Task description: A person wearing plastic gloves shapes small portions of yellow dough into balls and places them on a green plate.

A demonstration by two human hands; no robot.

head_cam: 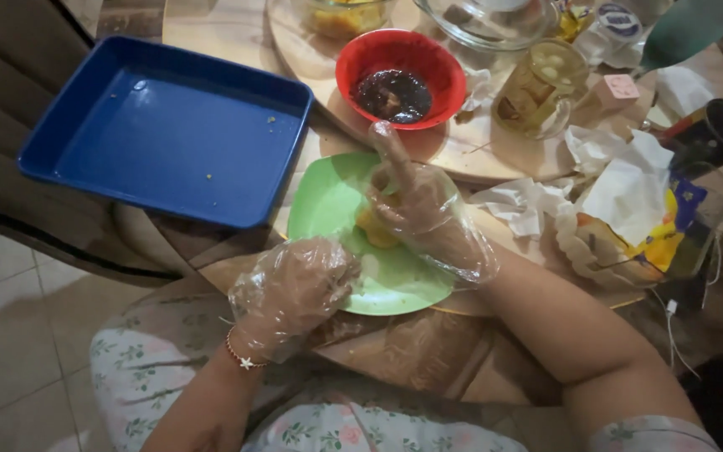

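Crowding a round wooden table [495, 159] above a tiled floor: bowls, cups and crumpled tissues [621, 180]. Sitting empty at left, bar a few crumbs, a blue rectangular tray [169, 125]. Holding dark sauce, a red bowl [401, 77] on a wooden board, with a clear glass bowl [483, 21] and a glass cup [546, 88] of yellowish drink just beside it. Pressing a yellow piece of food [376, 230] onto a green plate [336, 201], the right hand [424, 213] in a clear plastic glove, index finger pointing up, other fingers curled on the food. Resting on the plate's near rim, the gloved left hand [294, 289], fingers loosely curled together, gripping nothing visible.
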